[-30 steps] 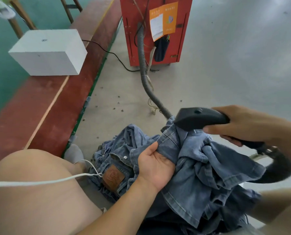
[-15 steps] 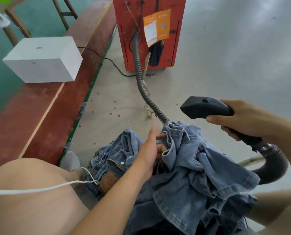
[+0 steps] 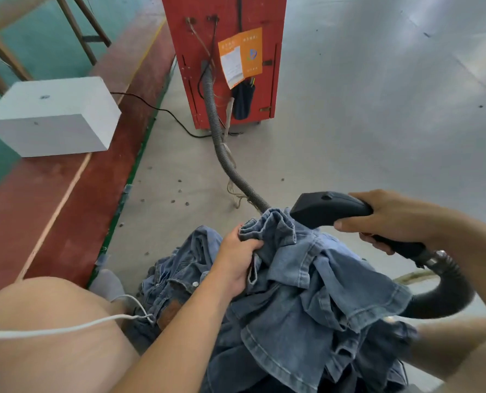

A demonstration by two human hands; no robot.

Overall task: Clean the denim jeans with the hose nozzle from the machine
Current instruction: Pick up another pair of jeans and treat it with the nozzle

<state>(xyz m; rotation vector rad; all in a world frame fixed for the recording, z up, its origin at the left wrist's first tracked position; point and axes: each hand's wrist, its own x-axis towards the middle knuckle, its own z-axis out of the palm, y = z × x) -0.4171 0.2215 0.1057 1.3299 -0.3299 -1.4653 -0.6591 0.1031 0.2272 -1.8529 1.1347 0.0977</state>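
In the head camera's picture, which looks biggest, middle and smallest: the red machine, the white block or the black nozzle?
As they look here, largest to smallest:
1. red machine, though its top is cut off
2. white block
3. black nozzle

The nozzle is nearest the camera, so its true size is likely smaller still.

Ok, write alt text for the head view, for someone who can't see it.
A person's right hand holds a black hose nozzle at the bunched top of denim jeans, which the left hand grips. A grey ribbed hose runs back across the concrete floor to a red machine.
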